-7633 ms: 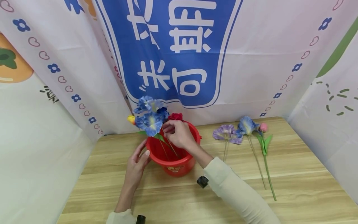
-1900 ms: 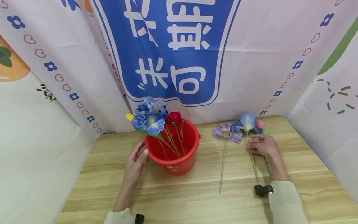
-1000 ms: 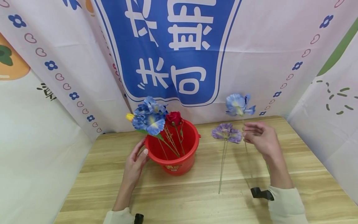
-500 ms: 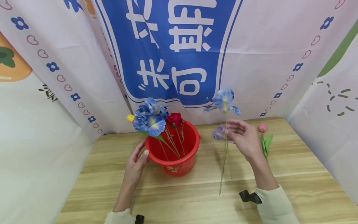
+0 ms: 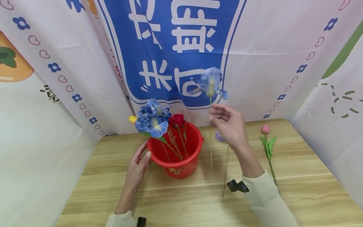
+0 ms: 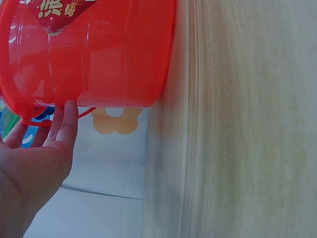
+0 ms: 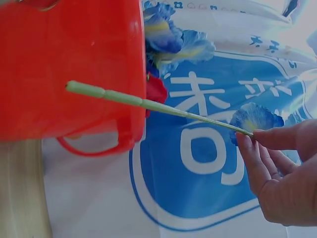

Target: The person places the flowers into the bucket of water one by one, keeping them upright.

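My right hand [image 5: 231, 126] pinches the thin stem of a blue artificial iris [image 5: 210, 82] between thumb and fingers. The iris is upright, raised off the table just right of the red bucket [image 5: 184, 171]; in the right wrist view its green stem end [image 7: 106, 94] crosses in front of the bucket wall. My left hand [image 5: 137, 168] rests on the bucket's left side at the rim, and the left wrist view has its fingers [image 6: 68, 126] extended against the outer wall. Inside the bucket stand blue irises [image 5: 153, 123], a red rose [image 5: 177, 120] and a yellow tulip [image 5: 132, 119].
A purple flower [image 5: 219, 136] lies on the wooden table [image 5: 181, 201], partly hidden behind my right hand. Farther right lies a pink tulip [image 5: 265, 129] with green leaves. Printed white cloth [image 5: 255, 63] hangs behind and at both sides.
The right hand went from the bucket to the flowers at right, took the blue iris, lifted it, and carried it left toward the bucket. The left hand stayed at the bucket.
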Available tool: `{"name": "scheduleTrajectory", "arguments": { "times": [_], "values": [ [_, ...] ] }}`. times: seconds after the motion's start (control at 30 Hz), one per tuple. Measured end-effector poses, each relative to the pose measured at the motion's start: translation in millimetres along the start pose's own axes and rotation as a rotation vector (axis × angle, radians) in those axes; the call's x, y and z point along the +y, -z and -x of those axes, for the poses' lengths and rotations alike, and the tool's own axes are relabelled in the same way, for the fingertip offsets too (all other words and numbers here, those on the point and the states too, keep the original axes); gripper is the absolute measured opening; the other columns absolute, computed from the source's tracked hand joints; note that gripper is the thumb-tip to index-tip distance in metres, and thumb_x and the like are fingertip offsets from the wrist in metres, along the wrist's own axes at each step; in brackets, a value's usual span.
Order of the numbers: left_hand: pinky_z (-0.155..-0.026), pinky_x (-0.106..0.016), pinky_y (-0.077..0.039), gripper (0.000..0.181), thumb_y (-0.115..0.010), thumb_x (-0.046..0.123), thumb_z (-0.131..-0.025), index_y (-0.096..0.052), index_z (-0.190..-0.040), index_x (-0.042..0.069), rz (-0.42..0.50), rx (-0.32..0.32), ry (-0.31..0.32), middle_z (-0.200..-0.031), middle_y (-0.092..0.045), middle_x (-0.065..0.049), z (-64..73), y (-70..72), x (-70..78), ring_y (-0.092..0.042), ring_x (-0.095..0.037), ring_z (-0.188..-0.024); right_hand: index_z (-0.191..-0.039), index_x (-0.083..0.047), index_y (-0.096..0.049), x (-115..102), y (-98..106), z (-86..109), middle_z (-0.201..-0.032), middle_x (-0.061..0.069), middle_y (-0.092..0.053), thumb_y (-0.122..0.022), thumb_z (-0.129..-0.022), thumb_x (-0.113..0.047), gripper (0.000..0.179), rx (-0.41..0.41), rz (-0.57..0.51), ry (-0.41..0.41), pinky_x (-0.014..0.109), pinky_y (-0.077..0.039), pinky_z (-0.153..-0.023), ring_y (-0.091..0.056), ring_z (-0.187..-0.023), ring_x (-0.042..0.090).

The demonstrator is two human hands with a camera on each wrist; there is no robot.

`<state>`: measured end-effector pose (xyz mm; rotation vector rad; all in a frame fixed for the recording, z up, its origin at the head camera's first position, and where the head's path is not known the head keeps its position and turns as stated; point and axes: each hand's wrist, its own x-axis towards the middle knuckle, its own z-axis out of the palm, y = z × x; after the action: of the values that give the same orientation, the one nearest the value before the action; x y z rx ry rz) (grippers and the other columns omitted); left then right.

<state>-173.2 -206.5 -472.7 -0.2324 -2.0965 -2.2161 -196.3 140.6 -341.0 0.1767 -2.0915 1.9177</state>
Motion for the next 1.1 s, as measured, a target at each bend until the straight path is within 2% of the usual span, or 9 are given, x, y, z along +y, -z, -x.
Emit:
{"name": "scheduleTrajectory", "arguments": {
  "times": [0.2, 0.47, 0.63, 0.83, 1.1],
  "values": [
    [-0.1, -0.025, -0.062, 0.054, -0.053, 0.014, -0.112, -0.041, -0.164, 0.005, -0.012, -0.003, -0.003, -0.165, -0.042, -0.012, -1.2, 0.2, 0.9, -0.069, -0.008, -0.126, -0.135, 0.0, -0.069, -15, -17, -7.8, -0.123, 0.022, -0.074, -0.074, -0.096, 0.006, 0.04, -0.009, -0.072, 0.033, 0.03, -0.068, -0.081, -0.076, -0.103, 0.022],
    [-0.1, -0.025, -0.061, 0.055, -0.054, 0.014, -0.112, -0.04, -0.164, 0.004, -0.005, 0.005, 0.002, -0.165, -0.042, -0.01, -0.7, 0.8, 1.6, -0.069, -0.008, -0.127, -0.134, 0.003, -0.068, -25, -41, -15.9, -0.121, 0.021, -0.074, -0.074, -0.096, 0.007, 0.039, -0.029, -0.168, 0.104, 0.032, -0.069, -0.081, -0.076, -0.1, 0.017],
    [-0.101, -0.025, -0.061, 0.055, -0.054, 0.013, -0.112, -0.04, -0.164, 0.004, 0.0, 0.007, 0.003, -0.165, -0.043, -0.011, -0.1, 0.7, 0.9, -0.069, -0.008, -0.127, -0.134, 0.003, -0.068, -29, -51, -22.8, -0.118, 0.022, -0.073, -0.073, -0.096, 0.007, 0.038, -0.023, -0.192, 0.124, 0.031, -0.068, -0.08, -0.076, -0.1, 0.022],
    [-0.1, -0.026, -0.062, 0.055, -0.054, 0.012, -0.112, -0.04, -0.164, 0.003, -0.005, -0.006, -0.003, -0.167, -0.041, -0.014, 0.8, 0.8, 0.5, -0.069, -0.009, -0.127, -0.133, 0.004, -0.068, -19, -61, -24.2, -0.118, 0.023, -0.073, -0.073, -0.096, 0.008, 0.037, -0.046, -0.184, 0.078, 0.03, -0.068, -0.08, -0.077, -0.101, 0.028],
    [-0.1, -0.026, -0.062, 0.055, -0.054, 0.013, -0.112, -0.04, -0.164, 0.004, -0.018, -0.011, -0.011, -0.168, -0.041, -0.015, 0.4, 1.5, -0.8, -0.069, -0.008, -0.127, -0.129, -0.002, -0.072, 6, -81, -22.8, -0.118, 0.023, -0.074, -0.075, -0.095, 0.005, 0.035, -0.076, -0.111, 0.016, 0.026, -0.067, -0.078, -0.077, -0.099, 0.029]
  ]
}}
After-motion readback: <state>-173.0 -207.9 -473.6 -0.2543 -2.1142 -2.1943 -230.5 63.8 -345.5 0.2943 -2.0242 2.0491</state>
